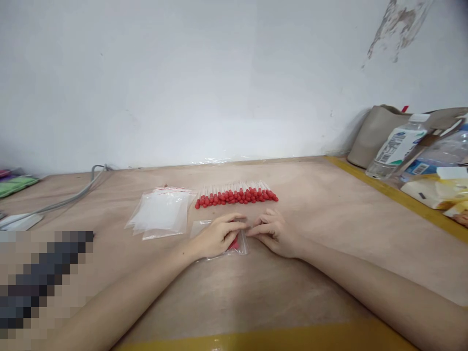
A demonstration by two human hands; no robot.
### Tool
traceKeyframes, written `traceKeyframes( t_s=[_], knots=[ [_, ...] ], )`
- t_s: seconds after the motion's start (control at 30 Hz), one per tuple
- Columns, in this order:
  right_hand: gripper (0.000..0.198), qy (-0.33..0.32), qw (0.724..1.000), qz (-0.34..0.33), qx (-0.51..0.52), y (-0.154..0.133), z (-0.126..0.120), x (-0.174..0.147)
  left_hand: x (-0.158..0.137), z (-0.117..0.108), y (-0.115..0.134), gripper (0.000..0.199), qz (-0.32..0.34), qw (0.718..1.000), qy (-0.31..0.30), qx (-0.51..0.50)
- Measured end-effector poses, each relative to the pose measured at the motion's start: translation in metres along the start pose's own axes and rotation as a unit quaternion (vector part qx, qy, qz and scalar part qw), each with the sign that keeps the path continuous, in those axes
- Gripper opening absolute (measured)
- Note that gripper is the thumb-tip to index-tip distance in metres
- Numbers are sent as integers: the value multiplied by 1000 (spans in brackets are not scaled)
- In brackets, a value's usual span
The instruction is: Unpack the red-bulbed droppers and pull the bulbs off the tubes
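One bag (242, 247), red showing inside, lies on the counter (329, 209) under our curled left hand (221, 236); our right hand (275, 235), fingers bent, is just beside. We cannot tell whether either pinches it. Red-tipped sticks (237, 196) lie beyond.

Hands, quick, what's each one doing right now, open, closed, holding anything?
Left hand: half curled over the bag; grip cannot be told.
Right hand: fingers bent, by the bag's edge; whether it holds anything cannot be told.

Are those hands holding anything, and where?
The left hand is on the clear bag, near its right end; any grip is hidden. The right hand holds nothing visible.
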State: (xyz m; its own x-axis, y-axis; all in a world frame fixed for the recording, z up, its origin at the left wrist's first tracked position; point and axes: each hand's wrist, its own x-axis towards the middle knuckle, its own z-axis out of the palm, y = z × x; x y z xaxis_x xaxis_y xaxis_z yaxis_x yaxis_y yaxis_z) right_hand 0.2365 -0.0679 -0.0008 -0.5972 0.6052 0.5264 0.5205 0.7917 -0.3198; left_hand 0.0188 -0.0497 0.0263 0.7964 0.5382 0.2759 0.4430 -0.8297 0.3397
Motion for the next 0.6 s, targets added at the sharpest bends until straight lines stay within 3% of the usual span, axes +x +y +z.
traceKeyframes(
  t_s=[0.23, 0.37, 0.5, 0.6],
  knots=[
    [14, 47, 990, -83, -107, -4, 7, 10, -1, 4, 3, 33, -19, 999, 21, -31],
    [14, 31, 974, -144, -172, -6, 5, 15, 0, 4, 4, 32, -26, 999, 24, -35],
    [16, 23, 968, -156, -197, -8, 3, 15, 1, -3, 5, 30, -21, 1000, 1, -23],
    [15, 52, 969, -153, -189, -7, 3, 14, 2, -9, 1, 27, 6, 1000, -14, 7]
  ],
)
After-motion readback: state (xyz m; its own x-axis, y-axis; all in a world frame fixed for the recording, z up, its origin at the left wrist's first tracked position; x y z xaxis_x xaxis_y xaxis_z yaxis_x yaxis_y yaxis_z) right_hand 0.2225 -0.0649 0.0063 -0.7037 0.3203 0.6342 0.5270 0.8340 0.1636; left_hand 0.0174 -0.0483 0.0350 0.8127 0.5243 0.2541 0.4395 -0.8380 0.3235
